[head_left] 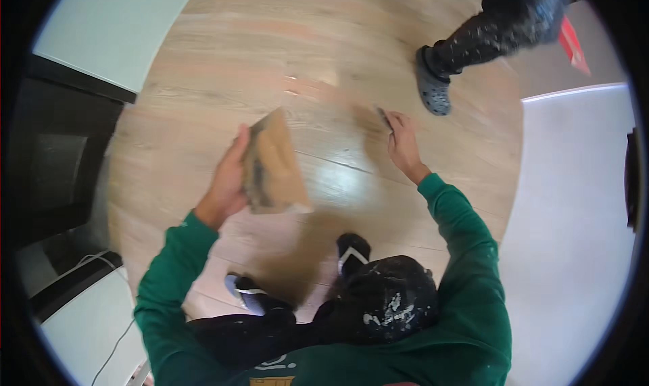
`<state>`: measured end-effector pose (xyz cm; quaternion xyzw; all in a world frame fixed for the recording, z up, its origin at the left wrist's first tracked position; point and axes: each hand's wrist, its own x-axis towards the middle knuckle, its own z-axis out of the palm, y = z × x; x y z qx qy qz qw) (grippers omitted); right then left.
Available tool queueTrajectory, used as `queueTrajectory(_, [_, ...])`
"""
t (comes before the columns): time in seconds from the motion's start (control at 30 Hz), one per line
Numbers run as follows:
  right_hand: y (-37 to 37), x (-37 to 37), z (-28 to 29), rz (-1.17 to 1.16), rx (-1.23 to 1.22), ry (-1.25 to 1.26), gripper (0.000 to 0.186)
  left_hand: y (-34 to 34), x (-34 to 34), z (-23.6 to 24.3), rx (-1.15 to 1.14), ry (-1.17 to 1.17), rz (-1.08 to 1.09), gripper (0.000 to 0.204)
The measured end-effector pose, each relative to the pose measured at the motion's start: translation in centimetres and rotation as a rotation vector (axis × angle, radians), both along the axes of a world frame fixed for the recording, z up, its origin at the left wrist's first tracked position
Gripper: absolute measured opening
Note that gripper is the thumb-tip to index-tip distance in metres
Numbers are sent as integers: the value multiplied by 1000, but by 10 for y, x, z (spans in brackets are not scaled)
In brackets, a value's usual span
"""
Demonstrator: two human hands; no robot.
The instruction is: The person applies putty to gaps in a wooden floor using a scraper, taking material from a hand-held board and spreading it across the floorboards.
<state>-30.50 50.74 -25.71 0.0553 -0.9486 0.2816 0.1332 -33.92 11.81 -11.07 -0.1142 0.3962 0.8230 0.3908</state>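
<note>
My left hand (230,176) is closed around the side of a brown, box-like piece of cardboard (280,159), held up above the floor. The cardboard has a dark patch along its left side and is somewhat blurred. To the right, my right hand (403,142) reaches forward, closed on a small, thin dark object (384,117) that sticks out past the fingers. What kind of object this is, I cannot make out. The two hands are well apart, with wood-look floor (331,136) between them.
Another person's leg, in paint-spotted dark trousers and a grey clog (433,88), stands at the far right. White walls (574,197) flank the floor, with a dark doorway (54,156) on the left. A thin cable (111,349) runs at the lower left.
</note>
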Motion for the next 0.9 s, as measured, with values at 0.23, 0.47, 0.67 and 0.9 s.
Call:
queueTrajectory(0.23, [132, 3, -72, -467, 283, -378, 40, -73, -19, -32, -320, -94, 111, 62])
queueTrajectory(0.47, [80, -38, -82, -490, 365, -458, 34, -133, -22, -76, -193, -158, 204, 63])
queueTrajectory(0.67, [-40, -106, -68, -420, 281, -435, 34, -158, -33, -77, -288, -232, 298, 63])
queueTrajectory(0.9, [-178, -206, -63, -414, 237, -542, 43, -203, -23, -80, -303, -242, 391, 62])
